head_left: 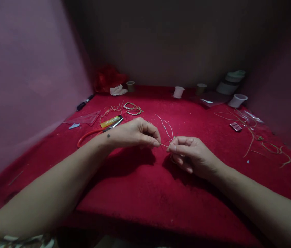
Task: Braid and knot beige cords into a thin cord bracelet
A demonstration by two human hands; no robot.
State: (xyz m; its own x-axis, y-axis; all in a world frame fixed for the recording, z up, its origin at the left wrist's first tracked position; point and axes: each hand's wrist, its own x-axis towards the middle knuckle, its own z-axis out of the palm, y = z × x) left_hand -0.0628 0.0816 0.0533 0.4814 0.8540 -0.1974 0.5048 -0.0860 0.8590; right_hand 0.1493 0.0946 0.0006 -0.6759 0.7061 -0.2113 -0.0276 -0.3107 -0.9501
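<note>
My left hand (145, 133) and my right hand (190, 151) face each other above a red cloth. A thin tan cord (164, 145) is stretched over the short gap between their fingertips, pinched at both ends. Pale loose cord ends (170, 128) stick out beyond my right fingers, and more cord hangs beneath them, partly hidden. Just past my left wrist lie pliers (90, 133) with red handles, touching a yellow lighter (110, 121). Two braided cord bracelets (133, 109) rest behind my left hand.
Loose tan cords (271, 146) and a small clear bag (251, 117) lie at the right. White cups (178, 92), a bottle (230, 82) and crumpled tissue (118, 90) line the back. A black marker (85, 102) lies by the left wall.
</note>
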